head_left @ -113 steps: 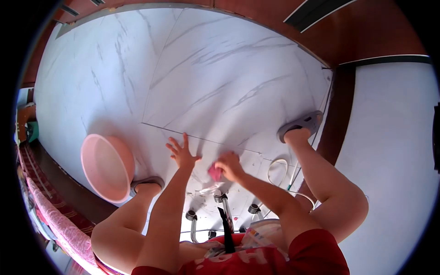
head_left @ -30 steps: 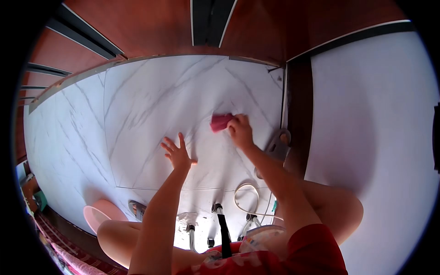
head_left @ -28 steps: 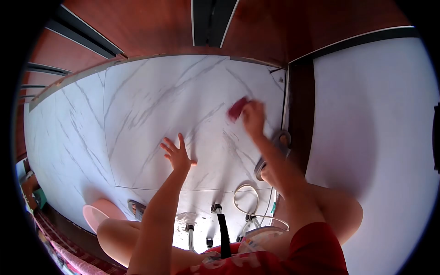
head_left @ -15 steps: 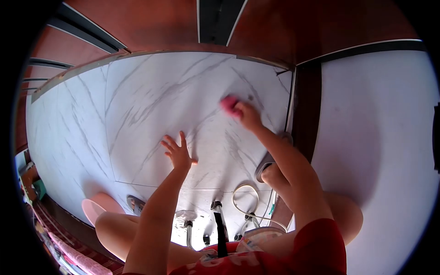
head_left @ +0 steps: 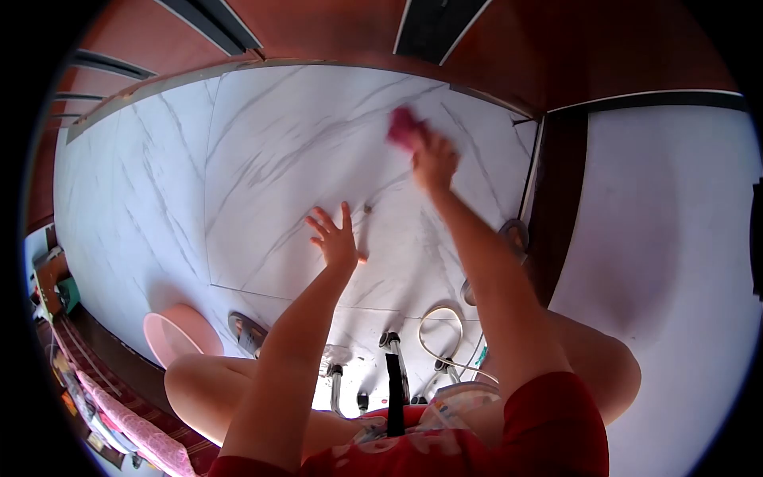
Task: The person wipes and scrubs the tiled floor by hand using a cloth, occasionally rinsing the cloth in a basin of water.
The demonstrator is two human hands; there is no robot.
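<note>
My right hand (head_left: pixel 435 161) is closed on a crumpled pink-red cloth (head_left: pixel 405 129) against the marble-patterned floor (head_left: pixel 278 159), in the upper middle of the view; both are blurred by motion. Lower and to the left, my left hand (head_left: pixel 338 241) has its fingers spread on the floor and holds nothing. A small dark spot (head_left: pixel 367 209) lies on the floor just right of the left hand's fingers.
A pink basin (head_left: pixel 183 331) stands at the lower left, beside a grey slipper (head_left: pixel 248 333). Chair legs with casters (head_left: pixel 391 340) and a looped pale cable (head_left: pixel 424 332) are close to me. Reddish-brown cabinets (head_left: pixel 318 32) border the far side.
My right hand has moved the cloth farther forward across the floor. The left hand stays spread, shifted slightly up and right in view. The small dark spot now lies near the left hand.
</note>
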